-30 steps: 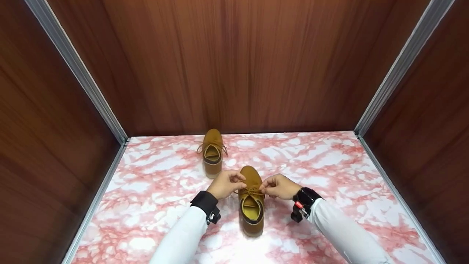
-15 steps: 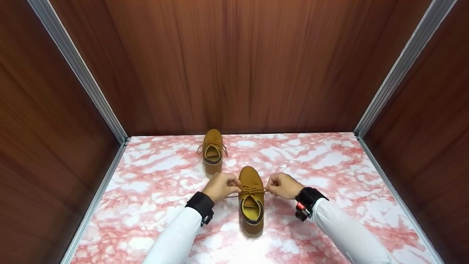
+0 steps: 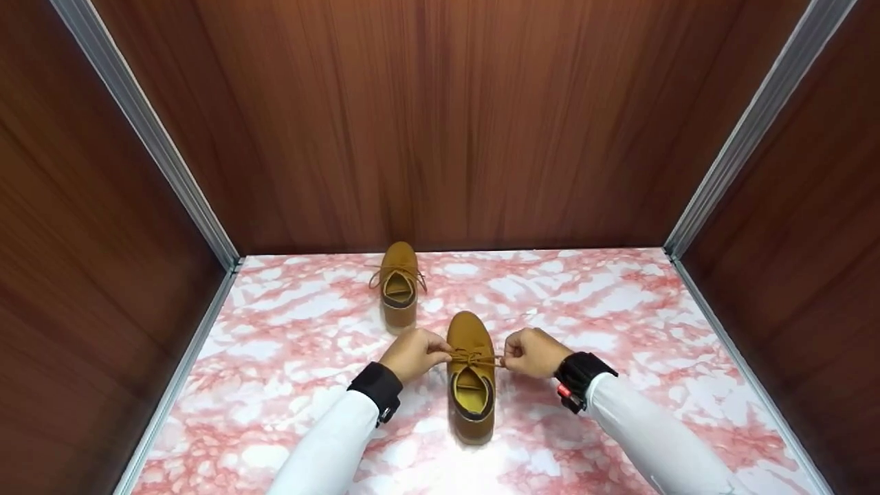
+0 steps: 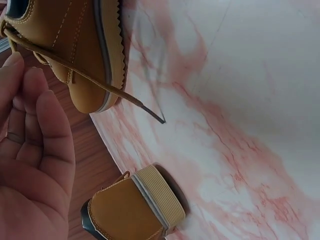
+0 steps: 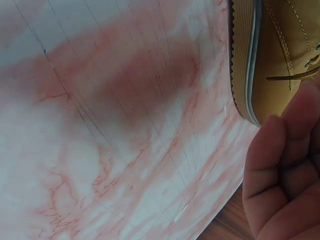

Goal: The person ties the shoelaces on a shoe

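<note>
A tan lace-up shoe (image 3: 469,333) stands upright, toe away from me, with a bow in its shoelace (image 3: 471,359) over the tongue. On its left side my left hand (image 3: 414,354) pinches a loop of the lace between thumb and fingertips. My right hand (image 3: 535,353) pinches the lace on the other side, fingers curled, with a short stretch of it drawn out straight from the bow. A loose lace end (image 4: 127,97) with a dark tip trails past the shoe's side in the left wrist view. In the right wrist view another lace tip (image 5: 280,78) sticks out above the fingers.
The matching tan shoe (image 3: 399,257) stands farther back to the left, its laces tied, near the back wall (image 3: 440,137). Pink-and-white marbled surface (image 3: 591,302) lies under both shoes. Brown wood-grain panels with metal edge strips (image 3: 739,124) enclose three sides.
Both hands have moved apart, left hand slightly left, right hand to the right. The lace between the bow and the right hand is now stretched out. The shoes have stayed in place.
</note>
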